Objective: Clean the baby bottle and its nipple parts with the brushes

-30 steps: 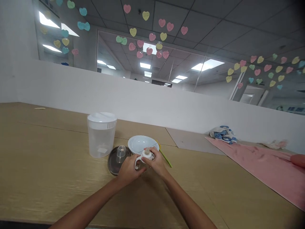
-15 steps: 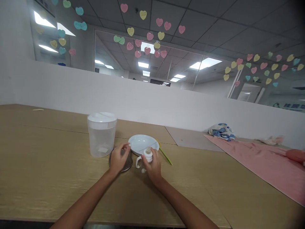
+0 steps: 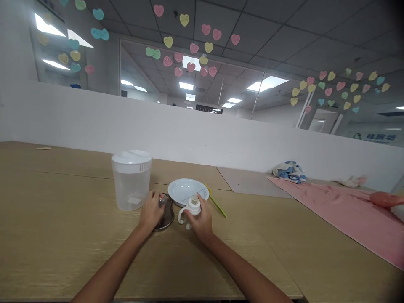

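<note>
Head view: right hand [image 3: 200, 218] curls its fingers around a light, stiff plastic baby bottle [image 3: 193, 207], easiest held by its looped handle [image 3: 180, 216]. Left hand [image 3: 151, 212] pinches a small clear cup [image 3: 162, 200].

This was an open-plan office, or a similar commercial workroom. Overhead ran a grey suspended ceiling of square tiles [image 3: 271, 25] set with flat rectangular fluorescent light panels [image 3: 267, 83]. Tall clear glass partitions [image 3: 356, 113] divided the floor, and blue lettering [image 3: 375, 137] ran across the glass at the right. Pastel paper hearts [image 3: 190, 50] hung in strings as decoration. A low white partition wall [image 3: 189, 139] backed a long tan wood-grain worktable [image 3: 63, 210].
</note>
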`<move>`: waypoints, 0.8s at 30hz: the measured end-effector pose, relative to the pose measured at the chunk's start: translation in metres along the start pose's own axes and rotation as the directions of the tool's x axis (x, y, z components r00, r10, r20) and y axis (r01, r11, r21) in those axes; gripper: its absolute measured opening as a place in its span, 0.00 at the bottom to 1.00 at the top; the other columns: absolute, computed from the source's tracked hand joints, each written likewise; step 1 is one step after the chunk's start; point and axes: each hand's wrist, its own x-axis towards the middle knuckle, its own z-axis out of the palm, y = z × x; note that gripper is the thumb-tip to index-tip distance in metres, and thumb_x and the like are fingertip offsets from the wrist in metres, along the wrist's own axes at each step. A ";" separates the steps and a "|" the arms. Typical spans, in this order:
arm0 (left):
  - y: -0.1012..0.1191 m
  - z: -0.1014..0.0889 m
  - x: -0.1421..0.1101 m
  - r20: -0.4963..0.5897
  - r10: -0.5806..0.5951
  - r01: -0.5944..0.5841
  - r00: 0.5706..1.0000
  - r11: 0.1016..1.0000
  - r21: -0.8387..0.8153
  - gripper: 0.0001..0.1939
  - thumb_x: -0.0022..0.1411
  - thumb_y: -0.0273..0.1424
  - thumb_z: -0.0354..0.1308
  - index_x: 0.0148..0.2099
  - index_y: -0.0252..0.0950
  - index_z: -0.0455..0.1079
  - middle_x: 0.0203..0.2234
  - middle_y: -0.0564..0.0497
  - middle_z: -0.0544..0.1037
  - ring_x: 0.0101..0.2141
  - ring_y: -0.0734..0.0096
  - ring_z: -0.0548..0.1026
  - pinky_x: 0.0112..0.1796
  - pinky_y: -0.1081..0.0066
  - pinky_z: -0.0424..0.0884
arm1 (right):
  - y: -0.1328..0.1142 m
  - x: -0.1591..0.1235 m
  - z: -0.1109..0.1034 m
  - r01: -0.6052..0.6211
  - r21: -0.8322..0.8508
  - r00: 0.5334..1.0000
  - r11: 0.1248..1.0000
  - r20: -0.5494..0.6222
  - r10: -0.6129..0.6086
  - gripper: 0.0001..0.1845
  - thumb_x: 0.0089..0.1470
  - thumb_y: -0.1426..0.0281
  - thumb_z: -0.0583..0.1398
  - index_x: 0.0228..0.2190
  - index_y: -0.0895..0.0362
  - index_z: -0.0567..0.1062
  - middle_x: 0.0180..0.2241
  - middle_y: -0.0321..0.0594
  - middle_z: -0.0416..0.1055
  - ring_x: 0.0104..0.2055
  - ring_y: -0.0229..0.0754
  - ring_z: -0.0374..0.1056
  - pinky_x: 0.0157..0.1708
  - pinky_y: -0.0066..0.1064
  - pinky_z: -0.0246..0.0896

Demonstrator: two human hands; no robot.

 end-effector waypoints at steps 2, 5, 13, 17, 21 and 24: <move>0.009 -0.006 0.000 -0.187 0.028 -0.044 0.982 0.996 -0.082 0.06 0.56 0.31 0.53 0.37 0.37 0.60 0.37 0.47 0.66 0.40 0.60 0.70 0.41 0.63 0.68 | 0.001 -0.001 -0.003 0.059 0.025 0.998 0.998 0.005 -0.059 0.32 0.52 0.58 0.55 0.54 0.62 0.59 0.48 0.52 0.66 0.51 0.50 0.61 0.50 0.41 0.55; 0.029 -0.012 -0.004 -0.435 0.134 -0.255 0.890 0.939 -0.232 0.10 0.58 0.35 0.54 0.38 0.38 0.58 0.40 0.46 0.66 0.45 0.62 0.68 0.46 0.63 0.66 | 0.001 -0.003 -0.006 0.092 0.053 0.996 0.994 0.008 -0.093 0.32 0.53 0.60 0.52 0.57 0.62 0.55 0.46 0.51 0.67 0.49 0.50 0.62 0.48 0.41 0.56; 0.073 0.007 -0.018 -0.321 0.497 -0.585 0.806 0.754 -0.300 0.12 0.60 0.31 0.52 0.47 0.37 0.62 0.48 0.43 0.69 0.49 0.62 0.69 0.48 0.61 0.67 | 0.004 -0.004 0.000 0.152 0.033 0.983 0.988 -0.109 -0.147 0.34 0.50 0.63 0.56 0.56 0.62 0.55 0.41 0.49 0.68 0.41 0.48 0.65 0.41 0.40 0.61; 0.068 0.018 -0.021 -0.242 0.523 -0.576 0.817 0.743 -0.339 0.15 0.62 0.31 0.51 0.52 0.37 0.63 0.51 0.43 0.68 0.52 0.63 0.67 0.51 0.62 0.65 | 0.004 -0.003 0.001 0.174 -0.025 0.976 0.984 -0.126 -0.176 0.33 0.50 0.62 0.56 0.56 0.62 0.55 0.41 0.50 0.69 0.38 0.47 0.66 0.39 0.40 0.61; 0.063 0.020 -0.027 -0.166 0.492 -0.515 0.855 0.768 -0.381 0.17 0.64 0.31 0.48 0.55 0.39 0.61 0.56 0.44 0.63 0.56 0.63 0.62 0.53 0.62 0.62 | -0.001 -0.002 0.000 0.186 -0.056 0.975 0.981 -0.109 -0.191 0.34 0.51 0.62 0.56 0.57 0.61 0.54 0.44 0.51 0.69 0.41 0.49 0.66 0.41 0.41 0.61; 0.062 0.021 -0.030 -0.123 0.453 -0.460 0.883 0.787 -0.411 0.18 0.64 0.32 0.47 0.56 0.40 0.60 0.57 0.45 0.62 0.56 0.63 0.62 0.54 0.62 0.61 | -0.001 -0.002 0.000 0.221 -0.070 0.965 0.973 -0.125 -0.229 0.35 0.52 0.64 0.55 0.58 0.61 0.52 0.49 0.53 0.66 0.48 0.50 0.64 0.44 0.41 0.59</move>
